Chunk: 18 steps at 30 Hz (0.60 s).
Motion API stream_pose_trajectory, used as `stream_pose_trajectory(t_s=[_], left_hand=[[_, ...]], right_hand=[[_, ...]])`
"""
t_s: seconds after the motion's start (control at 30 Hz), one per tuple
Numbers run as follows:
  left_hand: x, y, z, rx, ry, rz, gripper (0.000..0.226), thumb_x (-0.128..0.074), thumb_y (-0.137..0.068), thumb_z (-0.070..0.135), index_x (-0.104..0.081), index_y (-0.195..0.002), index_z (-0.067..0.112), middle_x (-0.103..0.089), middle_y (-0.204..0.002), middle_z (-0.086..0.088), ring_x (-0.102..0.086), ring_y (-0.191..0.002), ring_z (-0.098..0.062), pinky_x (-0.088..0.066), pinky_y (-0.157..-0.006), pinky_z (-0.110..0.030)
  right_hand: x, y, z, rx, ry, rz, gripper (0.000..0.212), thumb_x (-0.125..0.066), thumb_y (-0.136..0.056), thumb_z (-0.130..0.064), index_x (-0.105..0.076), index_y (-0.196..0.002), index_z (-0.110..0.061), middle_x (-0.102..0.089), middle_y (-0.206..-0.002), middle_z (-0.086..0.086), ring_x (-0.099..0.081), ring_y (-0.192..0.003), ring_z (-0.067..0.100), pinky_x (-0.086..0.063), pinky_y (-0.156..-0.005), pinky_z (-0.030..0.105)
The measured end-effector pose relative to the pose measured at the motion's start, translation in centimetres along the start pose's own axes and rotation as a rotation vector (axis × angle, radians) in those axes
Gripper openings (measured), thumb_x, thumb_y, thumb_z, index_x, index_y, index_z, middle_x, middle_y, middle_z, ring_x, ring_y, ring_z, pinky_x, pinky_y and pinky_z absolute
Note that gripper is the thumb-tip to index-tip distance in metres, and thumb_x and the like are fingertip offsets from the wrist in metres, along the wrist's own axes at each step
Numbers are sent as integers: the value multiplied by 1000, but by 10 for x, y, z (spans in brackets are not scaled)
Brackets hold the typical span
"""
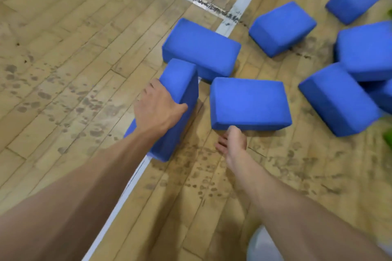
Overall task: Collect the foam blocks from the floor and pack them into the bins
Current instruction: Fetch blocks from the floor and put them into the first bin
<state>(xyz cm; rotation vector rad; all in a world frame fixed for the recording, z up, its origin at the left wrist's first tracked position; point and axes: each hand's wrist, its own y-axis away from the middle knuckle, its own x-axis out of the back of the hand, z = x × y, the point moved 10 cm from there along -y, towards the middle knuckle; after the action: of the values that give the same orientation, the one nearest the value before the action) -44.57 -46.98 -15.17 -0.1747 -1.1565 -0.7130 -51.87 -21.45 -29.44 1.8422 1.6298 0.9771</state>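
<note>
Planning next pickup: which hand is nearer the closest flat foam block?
Right. The right hand touches the flat foam block at its near edge; the left hand, left of it, grips a tilted foam block.

Left hand (pixel 158 110) grips on-edge block (pixel 178 99), which sits over the floor line (pixel 127 186). Flat block (pixel 250 103) lies just right of it on the floor (pixel 63 70), right hand (pixel 232 144) touching its near side. Rear block (pixel 201 48) lies just behind both. Further right and back: mid block (pixel 282 27), then far block (pixel 353 0). At the right edge, front block (pixel 339 99) lies against edge block (pixel 364 48) behind it.
</note>
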Motion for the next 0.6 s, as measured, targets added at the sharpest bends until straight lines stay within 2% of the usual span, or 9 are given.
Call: stream_pose_trajectory(t_s=[0.03,0.1,0.17,0.23,0.33,0.4,0.47,0.57,0.6], left_hand=[[-2,0,3,-13,-25,12,75,-70,-70,49,-40,-122,5,-49,-123,-13,-50,-114,-34,-41,-89,-45],[-4,-1,4,-36,-44,26,74,-69,-72,48,-38,-123,4,-47,-122,-12,-49,-113,-33,-41,-87,-45],[-5,-4,1,-43,-33,25,76,-69,-73,49,-37,-127,5,-47,-125,-11,-49,-115,-33,-40,-88,-45],[-4,-4,-2,-44,5,15,80,-70,-73,49,-36,-131,7,-46,-128,-10,-48,-117,-32,-39,-91,-44],[11,10,-12,-17,86,-6,86,-74,-71,49,-35,-135,7,-46,-131,-11,-47,-120,-31,-40,-95,-44],[41,28,-20,46,112,-15,87,-75,-70,49,-36,-134,6,-46,-129,-12,-48,-119,-33,-41,-95,-44],[91,47,-19,130,121,-27,88,-76,-68,50,-37,-134,6,-47,-129,-12,-50,-117,-34,-44,-94,-46],[188,79,7,193,97,-47,90,-78,-65,48,-37,-131,3,-50,-126,-16,-52,-114,-37,-46,-91,-49],[224,92,27,185,81,-64,89,-79,-65,47,-37,-130,1,-50,-125,-17,-52,-113,-38,-46,-91,-49]], right_hand=[[-1,-5,-2,-35,-59,-17,19,-56,-85,-29,-55,-89,-11,-54,-90,9,-57,-75,24,-47,-58,32],[-13,-15,-6,-106,-136,-81,58,-66,-76,-54,-52,-118,-16,-52,-116,6,-54,-96,25,-47,-72,37],[-24,-18,-19,-95,-169,-79,77,-77,-59,-64,-49,-120,-24,-56,-121,1,-58,-102,23,-50,-79,41],[-24,-25,-25,-77,-207,-16,74,-86,-54,-51,-49,-111,-23,-61,-116,1,-64,-98,24,-54,-85,45],[-23,-9,-32,-98,-260,-51,80,-90,-51,-32,-52,-120,-18,-68,-109,5,-70,-87,25,-58,-66,45],[-17,28,-43,-94,-206,-73,77,-89,-51,-23,-54,-119,-14,-69,-108,6,-71,-87,26,-59,-65,46],[5,84,-66,-80,-89,-59,74,-91,-46,-25,-57,-110,-10,-68,-104,5,-69,-88,26,-59,-73,47],[45,183,-124,-27,116,-30,101,-89,-16,-45,-60,-105,-11,-68,-94,0,-68,-81,22,-60,-70,39],[59,223,-150,5,176,-44,100,-91,-20,-45,-56,-106,-11,-66,-92,-3,-66,-81,19,-57,-70,35]])
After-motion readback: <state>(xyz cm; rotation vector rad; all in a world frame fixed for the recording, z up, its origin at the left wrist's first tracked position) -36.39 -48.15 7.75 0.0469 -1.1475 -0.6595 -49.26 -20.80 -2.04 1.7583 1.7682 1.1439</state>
